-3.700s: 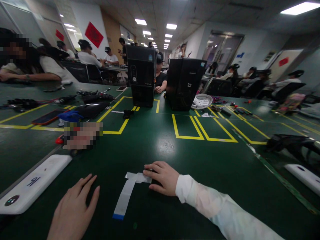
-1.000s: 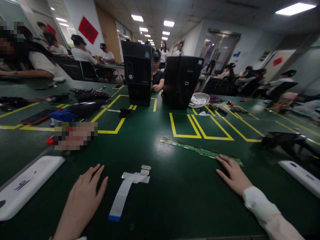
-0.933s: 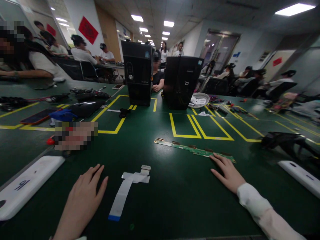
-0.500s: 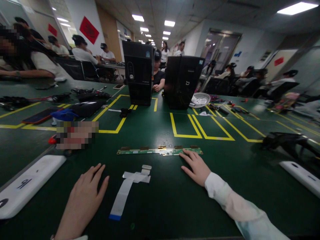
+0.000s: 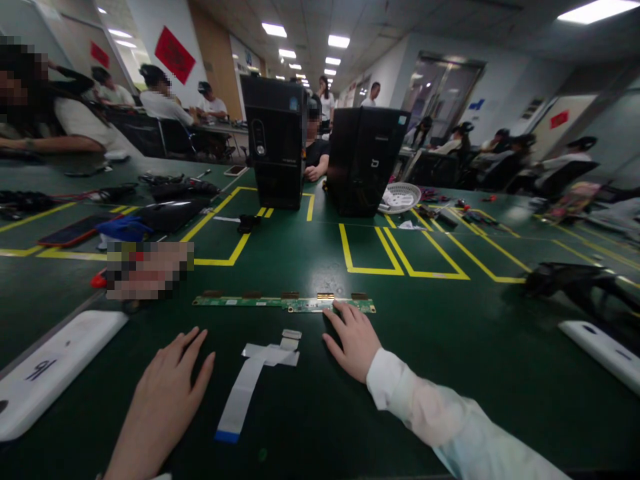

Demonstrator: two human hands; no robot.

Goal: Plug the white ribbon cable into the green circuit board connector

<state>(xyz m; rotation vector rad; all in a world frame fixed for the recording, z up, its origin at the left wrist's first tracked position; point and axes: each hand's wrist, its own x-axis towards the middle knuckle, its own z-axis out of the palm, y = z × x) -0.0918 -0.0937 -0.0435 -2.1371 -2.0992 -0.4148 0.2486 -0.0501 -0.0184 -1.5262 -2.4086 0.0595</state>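
Note:
A long, narrow green circuit board (image 5: 265,303) lies crosswise on the green tabletop. The fingertips of my right hand (image 5: 356,340) rest on its right part, with the fingers spread rather than wrapped round it. Nearer to me lies a white flat ribbon cable (image 5: 247,390), bent at an angle, with a blue end and a connector at the other end. My left hand (image 5: 167,387) is flat on the table to the left of the cable, fingers apart and holding nothing.
Two black computer towers (image 5: 277,147) (image 5: 367,163) stand at the back. A white plastic casing (image 5: 65,370) lies at the left and another white casing (image 5: 603,350) at the right, near a black object (image 5: 570,287). Yellow tape marks (image 5: 375,271) the table. Co-workers sit beyond.
The circuit board has slid to the left together with my right hand. My left hand and the ribbon cable have stayed in place.

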